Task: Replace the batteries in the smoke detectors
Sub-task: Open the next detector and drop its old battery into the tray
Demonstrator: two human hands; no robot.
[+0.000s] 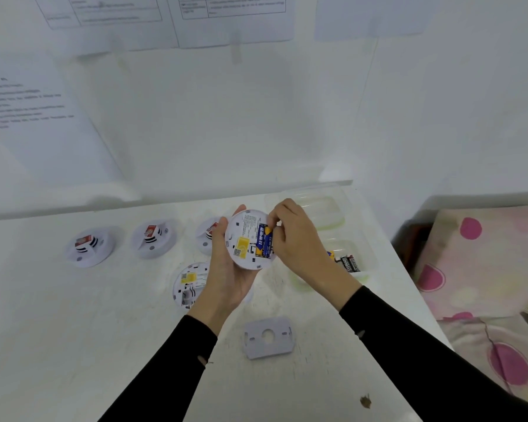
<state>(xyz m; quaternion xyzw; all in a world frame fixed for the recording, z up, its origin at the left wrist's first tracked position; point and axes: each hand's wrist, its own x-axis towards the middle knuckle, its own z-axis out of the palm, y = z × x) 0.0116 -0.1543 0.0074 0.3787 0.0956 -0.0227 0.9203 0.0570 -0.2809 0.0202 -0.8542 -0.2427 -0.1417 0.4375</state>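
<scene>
Smoke detector, a round white plastic disc (247, 239), sits upturned in our left hand (226, 275) above the white worktop (110, 330), its back facing us. Our left fingers (223, 236) curl around its rim, closed on the disc. Our right hand (299, 242) pinches its fingers (276, 219) on the top end of a blue and yellow battery (264, 240) lying in the open compartment. We judge the detector light, stiff and smooth, best held by its rim; the battery is small, slick and rigid, best taken at its ends. Four more white round detectors lie behind and below, and a grey plastic mounting plate (269, 338) lies nearer us. Spare batteries (349, 263) rest in a clear plastic tray (369, 254) at right.
</scene>
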